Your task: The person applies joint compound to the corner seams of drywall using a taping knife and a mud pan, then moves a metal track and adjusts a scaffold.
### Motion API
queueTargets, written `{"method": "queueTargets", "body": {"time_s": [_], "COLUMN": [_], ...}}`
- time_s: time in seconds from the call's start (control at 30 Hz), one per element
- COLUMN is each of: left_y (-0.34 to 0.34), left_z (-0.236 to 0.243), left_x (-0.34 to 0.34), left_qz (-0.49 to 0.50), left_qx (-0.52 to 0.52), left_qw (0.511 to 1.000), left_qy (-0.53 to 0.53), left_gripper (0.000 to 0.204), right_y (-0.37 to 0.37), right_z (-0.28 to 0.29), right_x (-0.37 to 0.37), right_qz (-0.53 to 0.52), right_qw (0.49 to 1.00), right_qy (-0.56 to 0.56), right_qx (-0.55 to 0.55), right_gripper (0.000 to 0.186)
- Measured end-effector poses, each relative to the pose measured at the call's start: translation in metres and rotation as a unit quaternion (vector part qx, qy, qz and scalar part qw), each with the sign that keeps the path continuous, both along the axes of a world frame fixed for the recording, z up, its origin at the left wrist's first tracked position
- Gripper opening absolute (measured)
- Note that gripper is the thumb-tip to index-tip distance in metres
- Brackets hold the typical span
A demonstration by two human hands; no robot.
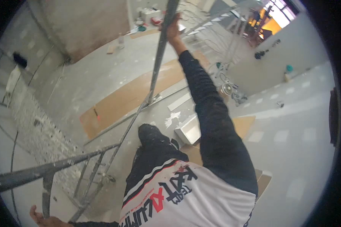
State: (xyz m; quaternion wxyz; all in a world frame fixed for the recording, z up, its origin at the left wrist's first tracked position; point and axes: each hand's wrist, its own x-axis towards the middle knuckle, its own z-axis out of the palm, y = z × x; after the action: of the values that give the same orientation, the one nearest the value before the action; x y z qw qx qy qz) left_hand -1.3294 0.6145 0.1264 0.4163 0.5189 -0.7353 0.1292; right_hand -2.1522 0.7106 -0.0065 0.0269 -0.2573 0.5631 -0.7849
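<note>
A grey, paint-spattered metal scaffold frame [160,56] rises through the middle of the head view and spreads toward the lower left. High up, my right hand [173,31] is closed around its upright tube, with the arm stretched far forward. At the lower left, my left hand [49,221] is at a short tube [47,193] of the same frame. Its fingers curve past the tube's left side, and the picture's lower edge cuts off part of the hand. Below my body a dark shoe or trouser leg [152,132] shows beside the frame.
A long brown board [136,100] lies on the grey floor. A white rectangular tub [189,130] stands near my right arm. Cables [206,38] and tools [227,89] lie farther right. A perforated, plaster-stained board [41,132] is at the left. Patched walls [288,113] bound the right side.
</note>
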Motion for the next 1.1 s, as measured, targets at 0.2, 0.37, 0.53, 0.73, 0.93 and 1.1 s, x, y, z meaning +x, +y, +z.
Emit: {"method": "queueTargets", "body": {"time_s": [0.2, 0.37, 0.53, 0.73, 0.93, 1.1], "left_y": [0.002, -0.008, -0.009, 0.009, 0.014, -0.003], "left_z": [0.010, 0.001, -0.005, 0.009, 0.011, -0.008], "left_x": [-0.013, 0.012, 0.003, -0.046, -0.042, -0.017], "left_qz": [-0.113, 0.011, -0.077, -0.034, -0.003, -0.044], "left_qx": [-0.152, -0.030, -0.026, -0.052, -0.152, -0.156], "left_qw": [0.982, 0.997, 0.996, 0.997, 0.987, 0.985], "left_qy": [-0.011, -0.065, 0.036, 0.056, 0.045, 0.056], "left_gripper": [0.058, 0.065, 0.063, 0.064, 0.064, 0.057], "right_y": [-0.012, -0.005, -0.004, -0.003, -0.012, -0.010], "right_z": [0.004, -0.013, -0.010, 0.011, 0.022, 0.032], "right_x": [0.021, 0.009, -0.022, 0.010, 0.025, 0.031], "right_qz": [-0.038, -0.227, 0.044, 0.037, 0.043, 0.020], "right_qw": [0.999, 0.914, 0.998, 0.998, 0.998, 0.999], "right_qy": [0.016, 0.292, -0.018, 0.022, 0.014, -0.007], "right_qx": [-0.035, 0.167, -0.028, -0.045, -0.040, -0.024], "right_gripper": [0.084, 0.080, 0.083, 0.082, 0.083, 0.084]}}
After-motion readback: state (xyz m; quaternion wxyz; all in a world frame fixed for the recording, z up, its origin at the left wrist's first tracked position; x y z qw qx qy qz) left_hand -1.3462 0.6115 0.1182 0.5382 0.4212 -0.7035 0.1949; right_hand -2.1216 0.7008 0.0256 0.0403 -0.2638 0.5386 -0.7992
